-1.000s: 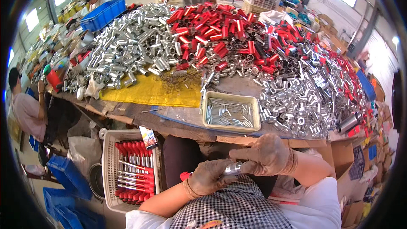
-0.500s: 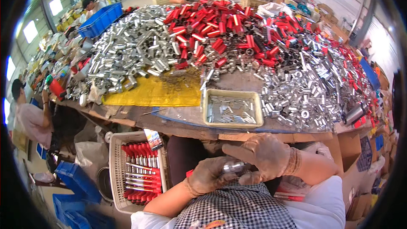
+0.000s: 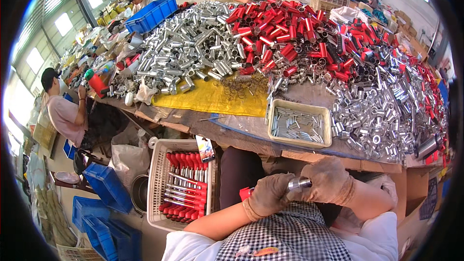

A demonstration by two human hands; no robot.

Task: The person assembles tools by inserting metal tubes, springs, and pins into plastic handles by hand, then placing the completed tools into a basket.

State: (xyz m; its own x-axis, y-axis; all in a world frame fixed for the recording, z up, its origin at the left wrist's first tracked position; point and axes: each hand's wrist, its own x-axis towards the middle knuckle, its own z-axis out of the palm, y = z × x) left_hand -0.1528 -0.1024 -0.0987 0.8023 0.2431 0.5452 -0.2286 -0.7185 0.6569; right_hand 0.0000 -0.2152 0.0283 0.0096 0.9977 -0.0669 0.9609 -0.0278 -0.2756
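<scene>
Gloved left hand (image 3: 267, 196) and right hand (image 3: 329, 180) close around a silver tube (image 3: 298, 183) with a red end (image 3: 245, 193), below the cluttered desk (image 3: 232, 128).

Factory assembly workshop: worktable (image 3: 232, 128) heaped with metal tubes (image 3: 193, 48), red sleeves (image 3: 290, 29), blue crates (image 3: 108, 188).

Two gloved hands meet over the lap: the left hand (image 3: 267, 196) and right hand (image 3: 328, 180) both grip a short silver metal tube (image 3: 299, 183). A white plastic basket (image 3: 157, 183) of red-handled tools sits at left.
</scene>
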